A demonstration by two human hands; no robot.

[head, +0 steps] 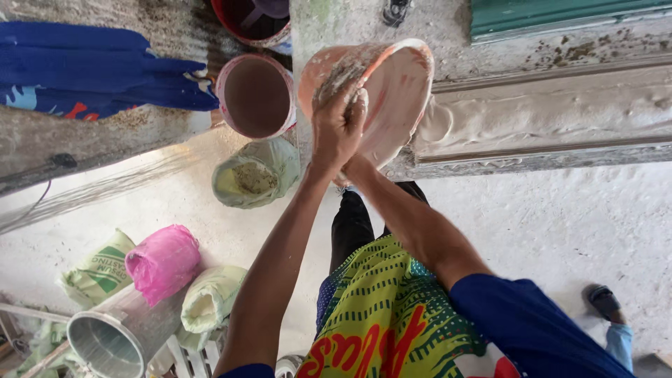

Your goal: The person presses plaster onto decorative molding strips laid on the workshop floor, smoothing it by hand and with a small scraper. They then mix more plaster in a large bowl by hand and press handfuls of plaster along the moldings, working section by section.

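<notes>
Plaster-smeared bucket [392, 91] tipped over the long mould [546, 119] — left hand [336, 126] in a closed grip on its rim, right hand hidden — pink tub [255, 94] just beside.

Bright, even daylight throughout; no hard-edged shadows. Pale floor [560, 231] near overexposure, surface detail washed out toward right. Soft shade only beneath the tilted orange bowl [392, 91] and under the forearms. Streaky glare along the clear plastic sheet [105, 185] at left. Slight motion blur on the left hand [336, 129] at the bowl rim. Wide-angle distortion evident: straight moulding [546, 119] bowed, metal cylinder [119, 332] stretched at lower-left corner. Colours saturated; centre focus sharp, corners softer.
</notes>
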